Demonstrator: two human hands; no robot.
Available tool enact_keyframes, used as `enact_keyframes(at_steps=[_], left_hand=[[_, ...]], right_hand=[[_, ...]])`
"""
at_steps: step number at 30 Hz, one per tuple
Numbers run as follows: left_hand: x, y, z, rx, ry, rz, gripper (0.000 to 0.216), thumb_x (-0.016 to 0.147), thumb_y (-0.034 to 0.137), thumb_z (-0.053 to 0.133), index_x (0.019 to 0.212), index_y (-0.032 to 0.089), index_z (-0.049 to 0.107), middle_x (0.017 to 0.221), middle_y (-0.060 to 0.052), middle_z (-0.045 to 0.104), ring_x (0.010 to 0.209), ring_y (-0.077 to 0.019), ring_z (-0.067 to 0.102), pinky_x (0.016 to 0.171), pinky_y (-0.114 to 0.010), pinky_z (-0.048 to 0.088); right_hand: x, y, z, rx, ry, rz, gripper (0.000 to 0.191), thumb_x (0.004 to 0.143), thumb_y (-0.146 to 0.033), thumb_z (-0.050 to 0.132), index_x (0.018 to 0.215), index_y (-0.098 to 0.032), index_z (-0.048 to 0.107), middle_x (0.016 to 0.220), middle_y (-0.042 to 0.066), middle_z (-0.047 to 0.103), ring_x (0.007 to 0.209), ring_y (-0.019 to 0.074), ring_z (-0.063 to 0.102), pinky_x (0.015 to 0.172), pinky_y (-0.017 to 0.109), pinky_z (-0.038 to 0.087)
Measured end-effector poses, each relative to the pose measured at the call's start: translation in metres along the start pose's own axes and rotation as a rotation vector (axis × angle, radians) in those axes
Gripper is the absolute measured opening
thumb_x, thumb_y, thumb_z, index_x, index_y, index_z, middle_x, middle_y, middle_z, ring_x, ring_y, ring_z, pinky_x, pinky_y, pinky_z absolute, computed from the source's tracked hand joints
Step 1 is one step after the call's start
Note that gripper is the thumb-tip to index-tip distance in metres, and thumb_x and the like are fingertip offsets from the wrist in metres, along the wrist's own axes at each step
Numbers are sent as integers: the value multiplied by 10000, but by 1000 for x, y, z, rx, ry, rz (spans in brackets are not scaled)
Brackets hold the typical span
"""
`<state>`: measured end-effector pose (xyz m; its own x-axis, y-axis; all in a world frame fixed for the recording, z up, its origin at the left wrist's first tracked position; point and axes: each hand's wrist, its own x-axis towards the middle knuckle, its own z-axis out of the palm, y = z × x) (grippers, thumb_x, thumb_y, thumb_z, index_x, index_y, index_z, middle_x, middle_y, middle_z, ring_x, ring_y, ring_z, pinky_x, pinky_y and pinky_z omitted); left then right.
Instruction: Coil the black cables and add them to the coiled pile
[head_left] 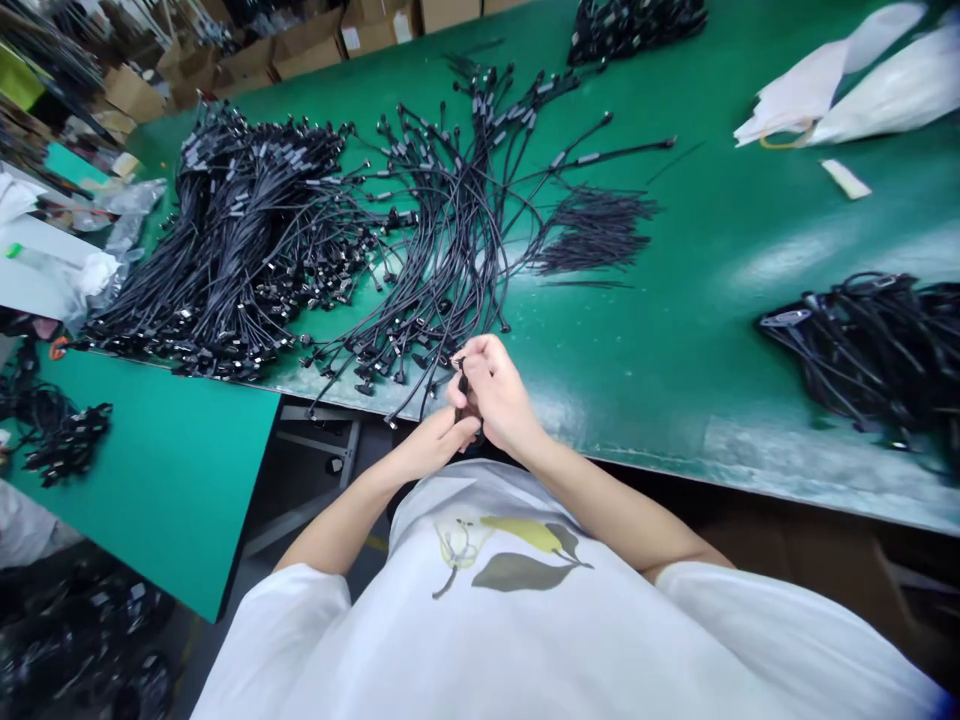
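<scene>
My right hand pinches a small black cable connector in its fingertips. My left hand is just below it, its fingers closed around the dark cable end, which is partly hidden by both hands. Both hands are at the near edge of the green work mat. Just beyond them lies a loose spread of thin black cables with connectors. A dense heap of the same cables lies further left.
A tangled black cable bundle lies at the right, and another at the far edge. White plastic bags lie at the back right. A lower green table holds more cables. Cardboard boxes stand beyond.
</scene>
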<state>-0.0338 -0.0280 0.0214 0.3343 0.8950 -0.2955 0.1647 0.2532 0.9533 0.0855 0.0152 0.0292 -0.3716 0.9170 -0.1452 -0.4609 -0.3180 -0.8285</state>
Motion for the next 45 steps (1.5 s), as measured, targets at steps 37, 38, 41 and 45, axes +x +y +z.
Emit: enact_keyframes(at_steps=[37, 38, 41, 45], left_hand=[[31, 22, 43, -1005, 23, -246, 232, 919, 302, 575, 751, 145, 544, 669, 6, 449, 565, -77, 452, 489, -156, 358], [33, 23, 42, -1012, 36, -241, 229, 918, 295, 580, 749, 144, 546, 659, 12, 440, 556, -73, 447, 484, -154, 356], [41, 26, 34, -1028, 203, -195, 213, 938, 291, 554, 798, 136, 594, 615, 36, 408, 515, -59, 429, 477, -152, 364], [53, 33, 16, -1074, 537, -161, 283, 986, 255, 457, 825, 112, 639, 682, 1, 559, 596, -56, 553, 566, -145, 452]], right_hand=[[33, -35, -53, -1081, 33, -539, 240, 959, -357, 468, 1095, -180, 557, 1086, 88, 595, 954, 192, 593, 873, 366, 499], [32, -38, -56, -1149, 41, -551, 314, 964, -374, 453, 1199, -180, 528, 1187, 116, 570, 1032, 214, 580, 905, 389, 493], [19, -43, -58, -1282, 97, -709, 493, 959, -440, 459, 1384, -194, 428, 1386, 148, 473, 1243, 265, 488, 1020, 446, 435], [-1, -26, -55, -1438, -158, -982, 328, 969, -311, 482, 1269, -209, 567, 1282, 94, 607, 1222, 225, 520, 1038, 408, 411]])
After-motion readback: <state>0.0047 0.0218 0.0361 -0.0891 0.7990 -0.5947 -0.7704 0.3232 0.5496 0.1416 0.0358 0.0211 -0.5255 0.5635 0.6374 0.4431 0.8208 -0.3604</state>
